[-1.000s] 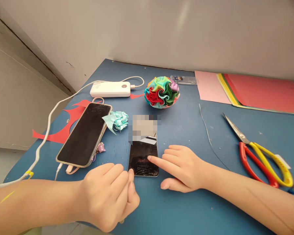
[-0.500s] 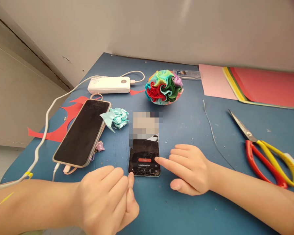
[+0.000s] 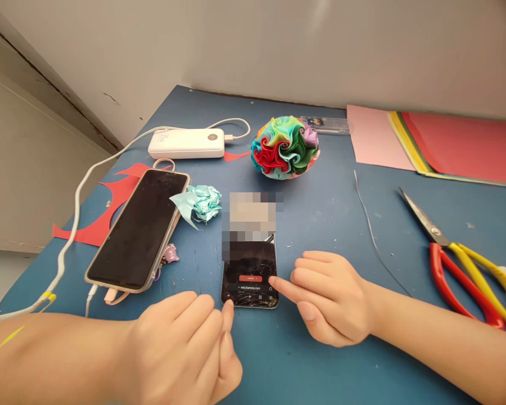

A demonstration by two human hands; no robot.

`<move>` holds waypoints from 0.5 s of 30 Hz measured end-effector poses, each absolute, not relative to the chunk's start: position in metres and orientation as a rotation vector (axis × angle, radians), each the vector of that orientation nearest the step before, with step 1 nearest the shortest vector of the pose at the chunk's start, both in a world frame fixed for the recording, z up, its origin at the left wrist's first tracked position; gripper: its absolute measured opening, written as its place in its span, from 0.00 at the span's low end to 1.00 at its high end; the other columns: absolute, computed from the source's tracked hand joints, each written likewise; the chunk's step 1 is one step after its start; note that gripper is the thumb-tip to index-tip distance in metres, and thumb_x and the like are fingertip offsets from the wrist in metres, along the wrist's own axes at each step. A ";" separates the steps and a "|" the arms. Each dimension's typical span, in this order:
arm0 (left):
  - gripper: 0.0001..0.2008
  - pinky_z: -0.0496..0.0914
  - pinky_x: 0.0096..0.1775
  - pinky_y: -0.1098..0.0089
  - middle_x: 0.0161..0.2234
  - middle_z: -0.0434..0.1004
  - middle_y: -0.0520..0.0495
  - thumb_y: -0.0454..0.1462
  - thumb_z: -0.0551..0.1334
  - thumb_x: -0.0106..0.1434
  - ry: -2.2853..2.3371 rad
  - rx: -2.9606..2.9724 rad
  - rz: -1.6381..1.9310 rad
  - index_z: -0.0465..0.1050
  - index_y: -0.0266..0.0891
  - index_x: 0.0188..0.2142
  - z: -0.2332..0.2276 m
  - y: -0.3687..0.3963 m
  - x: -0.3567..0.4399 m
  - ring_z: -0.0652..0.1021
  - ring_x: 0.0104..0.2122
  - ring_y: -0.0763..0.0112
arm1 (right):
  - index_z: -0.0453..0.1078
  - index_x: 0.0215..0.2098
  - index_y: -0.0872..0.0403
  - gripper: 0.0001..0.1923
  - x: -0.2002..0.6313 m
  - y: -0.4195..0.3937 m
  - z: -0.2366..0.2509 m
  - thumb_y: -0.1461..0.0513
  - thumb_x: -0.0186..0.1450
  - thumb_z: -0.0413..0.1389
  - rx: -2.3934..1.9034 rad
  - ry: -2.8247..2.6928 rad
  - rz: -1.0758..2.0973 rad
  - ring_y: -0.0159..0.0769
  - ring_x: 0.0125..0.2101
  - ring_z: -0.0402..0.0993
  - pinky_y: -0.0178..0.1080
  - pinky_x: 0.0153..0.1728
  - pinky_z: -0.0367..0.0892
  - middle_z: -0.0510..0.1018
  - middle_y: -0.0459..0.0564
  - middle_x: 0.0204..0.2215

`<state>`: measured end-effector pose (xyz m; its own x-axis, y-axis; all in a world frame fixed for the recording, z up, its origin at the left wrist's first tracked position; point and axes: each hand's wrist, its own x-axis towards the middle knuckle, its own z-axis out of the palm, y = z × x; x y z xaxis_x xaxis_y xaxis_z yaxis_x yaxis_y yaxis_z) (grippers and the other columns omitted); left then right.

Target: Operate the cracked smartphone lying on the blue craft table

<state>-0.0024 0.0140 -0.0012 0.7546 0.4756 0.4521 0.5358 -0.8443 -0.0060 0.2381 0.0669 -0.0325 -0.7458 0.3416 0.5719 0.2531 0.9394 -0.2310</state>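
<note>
A phone [image 3: 253, 264] with a lit, cracked screen lies flat on the blue table; a blurred patch covers its upper part. My left hand [image 3: 189, 349] is curled closed, its index fingertip at the phone's lower left corner. From the right side, my right hand [image 3: 333, 298] points its index finger at the right edge of the screen. The other fingers of that hand are bent and its thumb lies below the index; nothing is held. Beside the phone sits crumpled light-blue paper [image 3: 206, 202].
A larger dark-screened phone [image 3: 139, 230] lies left, cabled, over red paper scraps [image 3: 118, 197]. Behind are a white power bank [image 3: 185, 144] and a multicoloured swirled paper ball [image 3: 284, 147]. Scissors [image 3: 451, 242], a thin wire [image 3: 373, 236] and coloured paper sheets [image 3: 468, 146] lie right.
My right thumb has drawn in closer to the index finger. The view has shifted slightly; both hands stay by the phone.
</note>
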 end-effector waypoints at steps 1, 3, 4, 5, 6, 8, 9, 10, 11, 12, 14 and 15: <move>0.21 0.54 0.19 0.63 0.13 0.61 0.49 0.25 0.60 0.50 -0.814 -2.815 -0.662 0.56 0.39 0.08 -0.001 0.014 -0.003 0.63 0.17 0.69 | 0.67 0.40 0.64 0.16 0.238 0.067 -0.032 0.67 0.62 0.41 -0.417 -2.453 0.188 0.32 0.18 0.52 0.37 0.19 0.49 0.64 0.46 0.17; 0.21 0.54 0.19 0.63 0.12 0.61 0.49 0.24 0.60 0.50 -0.809 -2.829 -0.634 0.55 0.39 0.08 -0.002 0.015 -0.003 0.63 0.16 0.69 | 0.67 0.40 0.65 0.16 0.238 0.066 -0.032 0.67 0.61 0.41 -0.410 -2.448 0.196 0.32 0.18 0.52 0.37 0.19 0.49 0.64 0.46 0.17; 0.21 0.53 0.18 0.63 0.12 0.60 0.49 0.24 0.60 0.49 -0.784 -2.823 -0.648 0.55 0.39 0.08 -0.002 0.016 -0.003 0.62 0.16 0.69 | 0.67 0.39 0.65 0.16 0.238 0.066 -0.032 0.68 0.60 0.41 -0.402 -2.444 0.199 0.32 0.18 0.52 0.37 0.19 0.48 0.64 0.46 0.17; 0.21 0.52 0.18 0.64 0.12 0.59 0.49 0.25 0.60 0.49 -0.763 -2.820 -0.661 0.55 0.39 0.07 -0.002 0.017 -0.003 0.62 0.15 0.69 | 0.67 0.39 0.65 0.16 0.238 0.066 -0.032 0.68 0.60 0.41 -0.392 -2.440 0.202 0.32 0.18 0.51 0.37 0.19 0.48 0.63 0.46 0.17; 0.21 0.52 0.18 0.64 0.11 0.59 0.50 0.25 0.60 0.49 -0.758 -2.815 -0.666 0.55 0.39 0.07 -0.002 0.018 -0.002 0.61 0.15 0.70 | 0.67 0.39 0.65 0.16 0.238 0.066 -0.032 0.68 0.59 0.42 -0.381 -2.439 0.207 0.32 0.17 0.51 0.37 0.18 0.47 0.63 0.46 0.17; 0.20 0.52 0.18 0.64 0.11 0.58 0.50 0.25 0.61 0.49 -0.775 -2.802 -0.656 0.56 0.39 0.08 -0.002 0.019 -0.002 0.61 0.15 0.70 | 0.68 0.38 0.65 0.16 0.237 0.067 -0.032 0.67 0.58 0.42 -0.358 -2.445 0.219 0.32 0.17 0.50 0.37 0.18 0.47 0.63 0.45 0.16; 0.20 0.52 0.18 0.64 0.11 0.59 0.50 0.25 0.61 0.49 -0.779 -2.801 -0.651 0.56 0.39 0.08 -0.002 0.019 -0.002 0.61 0.15 0.70 | 0.68 0.38 0.65 0.16 0.237 0.067 -0.031 0.67 0.58 0.42 -0.349 -2.452 0.225 0.32 0.17 0.50 0.37 0.18 0.47 0.62 0.45 0.16; 0.20 0.52 0.18 0.64 0.12 0.59 0.50 0.25 0.60 0.49 -0.775 -2.806 -0.646 0.56 0.39 0.08 -0.002 0.020 -0.002 0.62 0.15 0.69 | 0.68 0.38 0.65 0.16 0.237 0.067 -0.031 0.67 0.57 0.43 -0.342 -2.459 0.231 0.31 0.17 0.50 0.37 0.18 0.47 0.62 0.45 0.16; 0.19 0.52 0.18 0.64 0.12 0.60 0.49 0.25 0.60 0.49 -0.758 -2.814 -0.643 0.57 0.39 0.08 -0.002 0.020 -0.003 0.62 0.15 0.69 | 0.69 0.38 0.65 0.16 0.236 0.066 -0.031 0.67 0.57 0.43 -0.338 -2.465 0.236 0.31 0.17 0.49 0.37 0.18 0.47 0.62 0.44 0.16; 0.19 0.52 0.17 0.64 0.12 0.61 0.49 0.25 0.61 0.48 -0.725 -2.817 -0.652 0.58 0.39 0.08 -0.001 0.021 -0.003 0.62 0.15 0.69 | 0.69 0.38 0.65 0.16 0.236 0.066 -0.031 0.67 0.57 0.43 -0.335 -2.470 0.239 0.31 0.17 0.49 0.37 0.17 0.47 0.62 0.44 0.16; 0.18 0.53 0.17 0.64 0.12 0.61 0.49 0.25 0.61 0.48 -0.670 -2.819 -0.661 0.58 0.39 0.08 -0.001 0.022 -0.005 0.62 0.15 0.69 | 0.68 0.38 0.65 0.16 0.236 0.065 -0.031 0.67 0.57 0.43 -0.336 -2.473 0.240 0.31 0.17 0.49 0.37 0.17 0.48 0.63 0.44 0.16; 0.18 0.53 0.17 0.64 0.12 0.61 0.49 0.25 0.61 0.49 -0.669 -2.818 -0.659 0.58 0.39 0.09 -0.001 0.023 -0.005 0.62 0.15 0.69 | 0.68 0.39 0.65 0.17 0.236 0.065 -0.031 0.67 0.57 0.43 -0.337 -2.470 0.235 0.31 0.17 0.50 0.37 0.17 0.48 0.63 0.44 0.16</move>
